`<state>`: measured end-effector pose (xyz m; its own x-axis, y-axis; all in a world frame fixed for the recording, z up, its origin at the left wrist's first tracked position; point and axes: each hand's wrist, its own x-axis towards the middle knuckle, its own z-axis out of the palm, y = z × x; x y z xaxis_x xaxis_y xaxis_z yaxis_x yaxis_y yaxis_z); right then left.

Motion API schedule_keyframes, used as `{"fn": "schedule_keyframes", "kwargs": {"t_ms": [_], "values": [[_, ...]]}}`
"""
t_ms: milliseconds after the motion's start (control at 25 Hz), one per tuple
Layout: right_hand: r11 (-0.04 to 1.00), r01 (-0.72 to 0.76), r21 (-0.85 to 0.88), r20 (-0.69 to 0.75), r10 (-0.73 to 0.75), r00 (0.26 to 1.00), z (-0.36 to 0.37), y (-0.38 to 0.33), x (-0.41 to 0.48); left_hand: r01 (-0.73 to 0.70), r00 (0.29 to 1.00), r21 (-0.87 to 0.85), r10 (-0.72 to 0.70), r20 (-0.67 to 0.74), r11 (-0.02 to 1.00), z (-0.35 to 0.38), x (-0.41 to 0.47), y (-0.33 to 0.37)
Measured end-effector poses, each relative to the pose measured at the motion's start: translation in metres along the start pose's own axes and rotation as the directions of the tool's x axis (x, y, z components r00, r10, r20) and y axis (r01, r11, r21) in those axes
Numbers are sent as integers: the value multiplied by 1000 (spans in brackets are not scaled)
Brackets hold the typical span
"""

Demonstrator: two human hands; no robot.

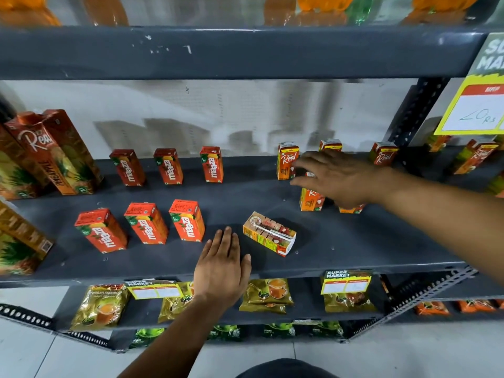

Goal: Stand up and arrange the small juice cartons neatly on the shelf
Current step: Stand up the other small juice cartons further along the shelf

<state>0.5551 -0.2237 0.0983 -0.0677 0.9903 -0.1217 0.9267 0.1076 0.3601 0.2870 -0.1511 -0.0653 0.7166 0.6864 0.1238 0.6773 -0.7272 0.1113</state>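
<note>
On the dark grey shelf [354,241] several small red Maaza cartons stand upright in two rows, such as the front one [188,221] and a back one [212,165]. One small Real carton [270,234] lies on its side near the front middle. More small Real cartons stand at the right: one at the back [286,162] and one further forward [311,200], partly hidden by my right hand [338,178], which hovers open over them. My left hand [222,266] lies flat and open on the shelf's front, just left of the fallen carton.
Tall Real pineapple cartons [54,151] stand at the far left. A yellow price tag [474,107] hangs at the upper right. The shelf below holds tea packets [267,294] and price labels [346,282]. Orange bottles [321,4] sit on the shelf above.
</note>
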Motion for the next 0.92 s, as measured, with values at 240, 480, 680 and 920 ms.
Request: {"fn": "schedule_keyframes", "kwargs": {"t_ms": [240, 480, 680, 920], "values": [[748, -353, 562, 242, 259, 935, 33, -103, 9, 2, 1000, -32, -3, -10, 999, -1, -1, 1], [500, -458, 735, 219, 465, 858, 62, -114, -4, -1, 1000, -31, 1, 8, 1000, 2, 0, -1], [369, -557, 744, 289, 574, 766, 63, -55, -98, 27, 1000, -46, -28, -2, 999, 2, 6, 3], [668, -581, 466, 229, 543, 808, 74, 61, -149, -31, 998, -89, 37, 60, 996, 2, 33, 48]]}}
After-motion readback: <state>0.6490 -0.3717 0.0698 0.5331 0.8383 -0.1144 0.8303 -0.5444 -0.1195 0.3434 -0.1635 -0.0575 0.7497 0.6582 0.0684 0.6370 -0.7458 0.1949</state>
